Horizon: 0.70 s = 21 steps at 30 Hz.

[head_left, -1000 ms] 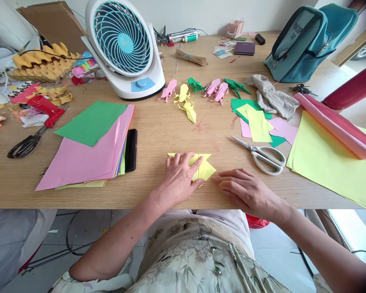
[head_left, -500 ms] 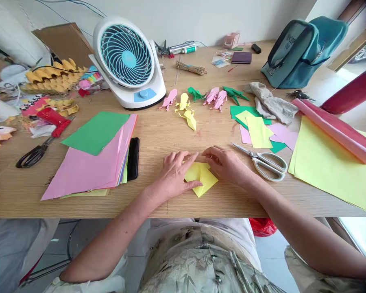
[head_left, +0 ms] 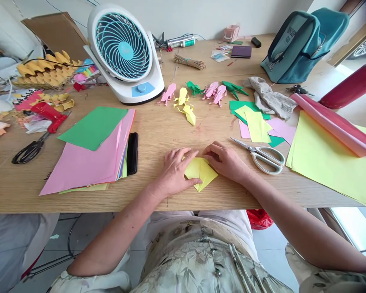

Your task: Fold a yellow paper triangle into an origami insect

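A folded piece of yellow paper [head_left: 203, 173] lies on the table near its front edge, with crease lines and a point toward me. My left hand [head_left: 178, 171] rests at its left side, fingers spread, the thumb lying on the paper. At the upper right edge, my right hand [head_left: 222, 158] has its fingers curled and pressed together on the paper; the fingertips are partly hidden. Scissors with white handles [head_left: 266, 159] lie to the right of my right hand. Beyond the hands sit several folded paper figures, among them a yellow one [head_left: 189, 114] and a green one [head_left: 234, 88].
At left are a stack of coloured paper [head_left: 88, 167], a black phone [head_left: 132, 154], black-handled scissors [head_left: 29, 151] and a white fan [head_left: 140, 89]. To the right lie paper scraps [head_left: 256, 127], a grey cloth [head_left: 273, 97], large yellow sheets [head_left: 326, 162] and a teal bag [head_left: 293, 53].
The whole view has shifted slightly, so the table appears higher. My right fingers have curled in a little more at the paper's upper edge; my left hand stays nearly the same.
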### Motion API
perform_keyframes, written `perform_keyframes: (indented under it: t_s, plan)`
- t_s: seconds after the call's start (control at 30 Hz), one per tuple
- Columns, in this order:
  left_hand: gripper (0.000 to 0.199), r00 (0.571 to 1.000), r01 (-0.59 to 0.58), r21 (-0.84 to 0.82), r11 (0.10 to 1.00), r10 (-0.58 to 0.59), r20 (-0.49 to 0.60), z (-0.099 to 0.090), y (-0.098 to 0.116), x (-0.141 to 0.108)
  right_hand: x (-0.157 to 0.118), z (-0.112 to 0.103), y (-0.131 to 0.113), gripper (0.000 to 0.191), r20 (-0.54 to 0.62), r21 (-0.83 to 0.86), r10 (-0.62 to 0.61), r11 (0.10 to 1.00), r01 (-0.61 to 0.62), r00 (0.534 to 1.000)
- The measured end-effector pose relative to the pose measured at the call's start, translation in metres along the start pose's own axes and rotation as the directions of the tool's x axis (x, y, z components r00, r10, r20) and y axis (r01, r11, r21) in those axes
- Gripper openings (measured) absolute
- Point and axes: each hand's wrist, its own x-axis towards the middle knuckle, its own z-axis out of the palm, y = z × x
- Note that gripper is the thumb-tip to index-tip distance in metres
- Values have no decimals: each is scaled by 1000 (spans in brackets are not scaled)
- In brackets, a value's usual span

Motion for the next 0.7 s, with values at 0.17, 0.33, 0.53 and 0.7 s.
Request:
perform_keyframes:
  t_s: [0.17, 0.33, 0.53, 0.7]
  plan:
    - [60, 993, -118, -39, 992, 118, -7, -3, 4, -1, -4, -2, 1, 10, -7, 53, -8, 999, 9, 1000]
    - [64, 995, -93, -33, 995, 91, -49, -4, 4, 0, -2, 2, -1, 11, -16, 35, 1, 999, 0, 1000]
    - [81, 996, 12, -28, 1000, -15, -87, 0, -1, 1, -2, 9, -11, 28, 65, -218, 48, 975, -33, 997]
    - [83, 998, 33, -6, 999, -34, -50, 1, -1, 1, -8, 6, -14, 28, 85, -180, 49, 983, -33, 995]
